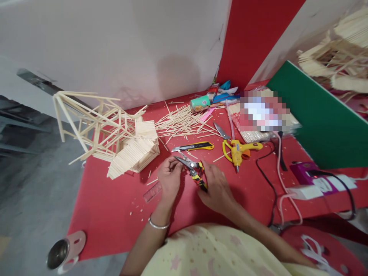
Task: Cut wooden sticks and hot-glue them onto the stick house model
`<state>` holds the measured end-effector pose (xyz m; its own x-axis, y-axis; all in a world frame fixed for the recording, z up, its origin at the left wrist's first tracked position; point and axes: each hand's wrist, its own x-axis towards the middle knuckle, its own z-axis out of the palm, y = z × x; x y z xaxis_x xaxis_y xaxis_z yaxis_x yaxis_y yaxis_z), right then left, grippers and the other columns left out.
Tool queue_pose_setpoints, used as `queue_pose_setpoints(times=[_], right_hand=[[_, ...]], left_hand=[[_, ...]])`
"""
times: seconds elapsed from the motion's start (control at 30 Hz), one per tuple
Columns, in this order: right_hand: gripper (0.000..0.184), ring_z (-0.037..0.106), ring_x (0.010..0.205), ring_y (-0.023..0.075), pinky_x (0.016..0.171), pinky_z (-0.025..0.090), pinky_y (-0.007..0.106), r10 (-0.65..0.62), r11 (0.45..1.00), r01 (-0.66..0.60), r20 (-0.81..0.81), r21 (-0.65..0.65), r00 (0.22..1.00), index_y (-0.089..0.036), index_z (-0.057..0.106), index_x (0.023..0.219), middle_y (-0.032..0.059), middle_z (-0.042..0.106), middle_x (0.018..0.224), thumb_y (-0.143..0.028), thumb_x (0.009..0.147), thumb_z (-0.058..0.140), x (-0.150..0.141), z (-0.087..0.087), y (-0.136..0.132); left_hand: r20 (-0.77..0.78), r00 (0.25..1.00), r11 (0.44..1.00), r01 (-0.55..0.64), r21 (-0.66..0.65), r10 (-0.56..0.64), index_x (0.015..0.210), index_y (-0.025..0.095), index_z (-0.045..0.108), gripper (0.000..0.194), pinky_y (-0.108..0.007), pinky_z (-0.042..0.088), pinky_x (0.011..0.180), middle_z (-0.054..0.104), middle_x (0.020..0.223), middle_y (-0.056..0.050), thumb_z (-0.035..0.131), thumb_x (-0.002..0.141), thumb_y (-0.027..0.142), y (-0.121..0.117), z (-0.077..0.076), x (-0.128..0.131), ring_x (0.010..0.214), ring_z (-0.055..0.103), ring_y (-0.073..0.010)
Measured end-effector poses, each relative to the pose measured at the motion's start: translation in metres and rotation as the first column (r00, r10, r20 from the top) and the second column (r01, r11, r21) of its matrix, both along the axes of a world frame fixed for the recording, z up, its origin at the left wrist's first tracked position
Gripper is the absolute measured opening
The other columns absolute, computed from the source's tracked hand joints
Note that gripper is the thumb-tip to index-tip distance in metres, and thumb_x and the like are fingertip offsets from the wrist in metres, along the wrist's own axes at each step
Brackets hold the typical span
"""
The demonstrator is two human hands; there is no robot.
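Note:
My right hand (216,188) is closed around the yellow-and-black handles of a pair of snips (192,168), blades pointing up and left. My left hand (169,177) pinches a thin wooden stick (182,156) at the blade tips. Both hands hover over the red tabletop (115,211). Just beyond lie a yellow utility knife (195,146), a yellow glue gun (240,149) and scissors (221,132). A heap of loose wooden sticks (184,122) lies behind them.
A stick-built house model (115,134) stands at the table's left. A clear ruler (152,191) lies by my left wrist. Cables and a power strip (322,186) sit at right, a green board (319,115) behind them, and a small can (200,103) near the wall.

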<state>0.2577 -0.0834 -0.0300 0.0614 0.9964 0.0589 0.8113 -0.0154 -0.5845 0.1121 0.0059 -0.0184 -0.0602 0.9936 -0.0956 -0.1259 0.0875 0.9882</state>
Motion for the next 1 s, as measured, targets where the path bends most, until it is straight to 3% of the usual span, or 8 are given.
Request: queue_pose_setpoints(times=[0.17, 0.3, 0.37, 0.47, 0.53, 0.67, 0.87, 1.0], right_hand=[[0.087, 0.051, 0.114, 0.0342, 0.098, 0.044, 0.052, 0.02, 1.0, -0.02, -0.012, 0.005, 1.0, -0.014, 0.023, 0.156, 0.0181, 0.055, 0.124, -0.015, 0.075, 0.055, 0.0, -0.003, 0.001], [0.082, 0.052, 0.118, 0.0339, 0.1, 0.045, 0.052, 0.023, 0.998, -0.02, -0.037, 0.06, 0.999, -0.015, 0.024, 0.154, 0.0182, 0.056, 0.126, -0.01, 0.078, 0.052, 0.001, -0.007, 0.002], [0.079, 0.053, 0.118, 0.0334, 0.1, 0.046, 0.052, 0.01, 0.997, -0.005, -0.06, 0.081, 0.998, -0.017, 0.026, 0.153, 0.0178, 0.057, 0.125, -0.01, 0.079, 0.052, 0.0, -0.009, 0.002], [0.075, 0.055, 0.117, 0.0334, 0.098, 0.047, 0.053, 0.003, 0.996, 0.005, -0.094, 0.085, 0.996, -0.017, 0.031, 0.151, 0.0177, 0.058, 0.125, -0.011, 0.079, 0.052, -0.005, -0.011, 0.002], [0.072, 0.055, 0.117, 0.0333, 0.098, 0.048, 0.052, 0.014, 0.996, -0.002, -0.133, 0.09, 0.991, -0.018, 0.035, 0.148, 0.0174, 0.059, 0.125, -0.012, 0.079, 0.053, -0.01, -0.012, 0.001], [0.058, 0.059, 0.112, 0.0311, 0.095, 0.05, 0.048, 0.028, 0.995, 0.002, -0.289, 0.102, 0.957, -0.018, 0.044, 0.136, 0.0155, 0.062, 0.121, -0.013, 0.079, 0.053, -0.019, -0.013, 0.006], [0.047, 0.063, 0.104, 0.0263, 0.089, 0.051, 0.039, -0.014, 1.0, 0.015, -0.431, -0.001, 0.902, -0.021, 0.053, 0.124, 0.0097, 0.067, 0.119, -0.015, 0.077, 0.055, -0.02, -0.005, 0.021], [0.036, 0.064, 0.094, 0.0237, 0.082, 0.05, 0.034, -0.086, 0.996, 0.061, -0.426, -0.071, 0.9, -0.021, 0.055, 0.112, 0.007, 0.07, 0.106, -0.018, 0.077, 0.056, -0.02, -0.01, 0.03]], left_hand=[[-0.067, 0.998, 1.0, 0.006, -0.01, -0.006, 0.088, 0.018, 0.07, 0.013, -0.021, 0.053, 0.057, 0.073, 0.077, -0.002, 0.073, 0.076, 0.021, -0.002, -0.001, -0.001, 0.062, 0.066, -0.0121], [-0.054, 0.998, 1.0, 0.024, 0.01, -0.024, 0.092, 0.018, 0.072, 0.018, -0.025, 0.056, 0.073, 0.074, 0.085, -0.005, 0.076, 0.075, 0.022, -0.002, 0.001, -0.004, 0.079, 0.07, -0.0152], [0.092, 0.989, 0.993, 0.115, 0.005, -0.115, 0.103, 0.02, 0.072, 0.032, -0.028, 0.056, 0.085, 0.075, 0.101, -0.007, 0.08, 0.072, 0.023, 0.0, 0.007, -0.004, 0.094, 0.071, -0.0179], [0.404, 0.879, 0.961, 0.276, -0.003, -0.251, 0.117, 0.023, 0.066, 0.053, -0.036, 0.055, 0.097, 0.069, 0.126, -0.01, 0.085, 0.068, 0.028, 0.002, 0.016, 0.004, 0.115, 0.067, -0.023], [0.503, 0.841, 0.967, 0.252, -0.041, -0.198, 0.111, 0.023, 0.065, 0.049, -0.035, 0.056, 0.093, 0.071, 0.115, -0.008, 0.086, 0.068, 0.034, 0.002, 0.02, 0.017, 0.105, 0.07, -0.0208], [0.448, 0.894, 0.986, 0.062, -0.153, 0.013, 0.086, 0.019, 0.061, 0.037, -0.025, 0.054, 0.067, 0.066, 0.07, 0.002, 0.086, 0.069, 0.04, 0.001, 0.021, 0.045, 0.062, 0.064, -0.0106], [0.417, 0.905, 0.991, -0.038, -0.125, 0.088, 0.08, 0.017, 0.06, 0.039, -0.023, 0.05, 0.063, 0.062, 0.067, 0.004, 0.087, 0.067, 0.043, 0.013, 0.018, 0.058, 0.058, 0.059, -0.0085], [0.431, 0.892, 0.989, -0.098, -0.113, 0.138, 0.077, 0.017, 0.061, 0.041, -0.021, 0.047, 0.061, 0.059, 0.067, 0.004, 0.084, 0.069, 0.049, 0.025, 0.013, 0.063, 0.057, 0.056, -0.0072]])
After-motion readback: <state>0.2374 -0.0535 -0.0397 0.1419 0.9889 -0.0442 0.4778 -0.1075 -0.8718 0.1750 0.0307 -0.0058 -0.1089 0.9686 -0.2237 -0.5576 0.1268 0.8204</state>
